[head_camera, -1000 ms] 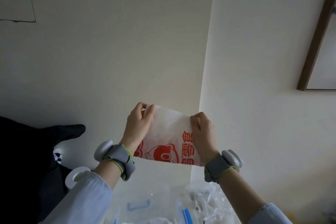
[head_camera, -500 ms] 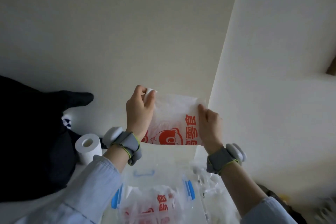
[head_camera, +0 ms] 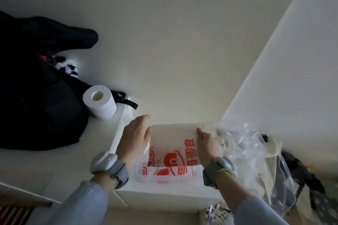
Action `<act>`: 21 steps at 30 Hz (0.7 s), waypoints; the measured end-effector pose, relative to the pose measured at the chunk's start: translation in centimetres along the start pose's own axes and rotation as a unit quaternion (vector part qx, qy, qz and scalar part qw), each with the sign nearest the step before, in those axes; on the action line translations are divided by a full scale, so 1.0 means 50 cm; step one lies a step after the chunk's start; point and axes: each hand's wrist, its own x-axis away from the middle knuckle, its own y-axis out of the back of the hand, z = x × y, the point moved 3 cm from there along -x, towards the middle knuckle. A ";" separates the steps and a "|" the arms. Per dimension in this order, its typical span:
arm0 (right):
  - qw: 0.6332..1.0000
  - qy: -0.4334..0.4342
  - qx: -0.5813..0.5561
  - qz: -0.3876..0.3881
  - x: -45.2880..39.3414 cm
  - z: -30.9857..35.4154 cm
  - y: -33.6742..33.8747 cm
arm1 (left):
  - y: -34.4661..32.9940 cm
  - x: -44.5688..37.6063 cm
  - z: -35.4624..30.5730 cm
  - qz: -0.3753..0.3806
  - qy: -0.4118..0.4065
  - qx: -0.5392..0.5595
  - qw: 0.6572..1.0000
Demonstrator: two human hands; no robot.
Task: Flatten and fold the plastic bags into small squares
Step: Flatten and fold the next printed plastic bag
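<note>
Hands meet over a folded white plastic bag with red printed characters and a cartoon face [head_camera: 172,144], which sits low over a clear plastic storage box [head_camera: 128,115] on the white tabletop [head_camera: 54,160]. The right hand [head_camera: 207,144] grips the bag's right edge, thumb and fingers pinched on it beside the red lettering. The left hand [head_camera: 134,138] is spread flat with fingers straight and loose, its fingertips touching the bag's left edge but closing on nothing. Both wrists wear grey bands with white pods, and pale blue sleeves cover the forearms.

Underneath the held bag, inside the box, lies another white bag with the same red print [head_camera: 164,171], partly covered by the one above. Just to the right of the right hand is a crumpled heap of clear plastic bags [head_camera: 243,144], touching the box's right side. Left of the box a white toilet paper roll [head_camera: 100,104] stands upright on the table, and behind it a large black fabric bag [head_camera: 33,87] slumps against the pale wall [head_camera: 173,42], one strap trailing toward the box's far corner.
</note>
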 end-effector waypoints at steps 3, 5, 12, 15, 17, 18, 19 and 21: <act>0.998 -0.020 0.043 0.041 -0.037 -0.041 -0.070 | -0.095 0.045 0.048 0.124 -0.095 -0.118 0.981; 0.995 -0.037 0.043 0.079 -0.061 -0.072 -0.128 | -0.150 0.059 0.065 0.219 -0.102 -0.177 0.954; 0.957 0.100 0.254 0.096 -0.107 -0.128 -0.182 | -0.296 0.051 0.120 0.414 -0.001 -0.208 0.886; 0.868 0.372 0.322 0.061 -0.095 -0.061 -0.179 | -0.311 0.034 0.128 0.449 0.012 -0.222 0.865; 0.814 0.408 0.367 0.190 -0.081 -0.040 -0.214 | -0.323 0.029 0.131 0.466 0.013 -0.233 0.853; 0.798 0.372 0.401 0.253 -0.083 -0.057 -0.236 | -0.328 0.027 0.130 0.475 0.011 -0.241 0.846; 0.788 0.322 0.431 0.301 -0.089 -0.077 -0.251 | -0.334 0.025 0.129 0.486 0.009 -0.248 0.838; 0.772 0.257 0.476 0.335 -0.101 -0.125 -0.270 | -0.336 0.028 0.124 0.504 0.023 -0.255 0.825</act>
